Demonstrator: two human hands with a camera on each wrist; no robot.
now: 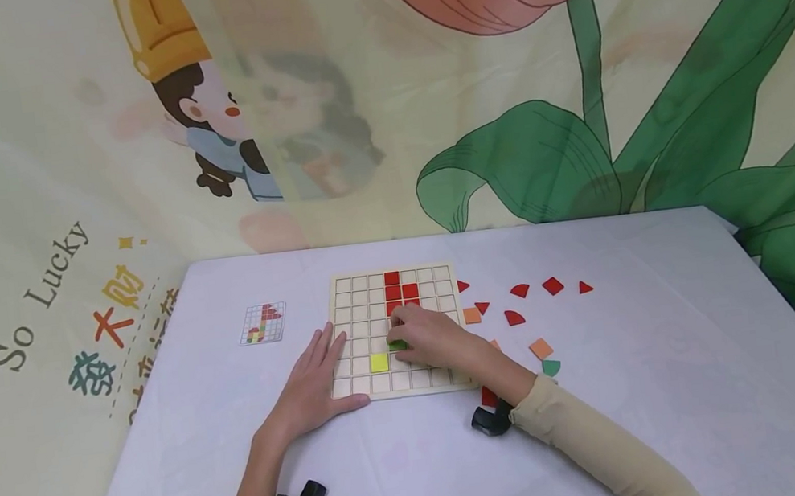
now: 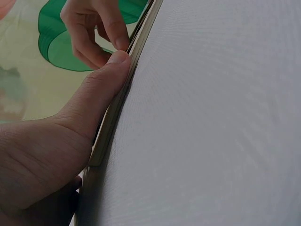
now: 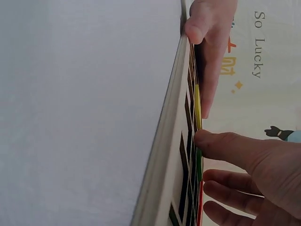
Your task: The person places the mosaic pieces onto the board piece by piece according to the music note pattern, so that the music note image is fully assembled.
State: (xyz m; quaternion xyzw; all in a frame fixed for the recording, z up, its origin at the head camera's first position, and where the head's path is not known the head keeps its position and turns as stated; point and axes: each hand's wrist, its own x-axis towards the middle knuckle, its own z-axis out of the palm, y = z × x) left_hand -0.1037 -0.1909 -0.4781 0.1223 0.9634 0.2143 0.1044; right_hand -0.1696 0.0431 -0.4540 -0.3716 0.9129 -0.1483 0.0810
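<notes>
A pale wooden grid board point(image 1: 355, 315) lies on the table, with several red squares point(image 1: 391, 278) in its upper middle cells and a yellow square point(image 1: 379, 362) lower down. My right hand point(image 1: 436, 339) reaches over the board, its thumb and fingers pinching a green piece point(image 1: 397, 345) just above and right of the yellow one. Part of that piece is covered by the hand; the right wrist view shows the green piece point(image 3: 199, 165) low against the board, between thumb and fingers. My left hand point(image 1: 306, 387) rests along the board's left edge, fingers straight, thumb at the near left corner.
Left of the board lies a small pattern card point(image 1: 263, 323) with a coloured grid. Loose red pieces point(image 1: 553, 287), orange squares point(image 1: 540, 348) and a green quarter-circle point(image 1: 551, 367) are scattered right of the board. Behind the white table point(image 1: 677, 413) hangs a printed cloth.
</notes>
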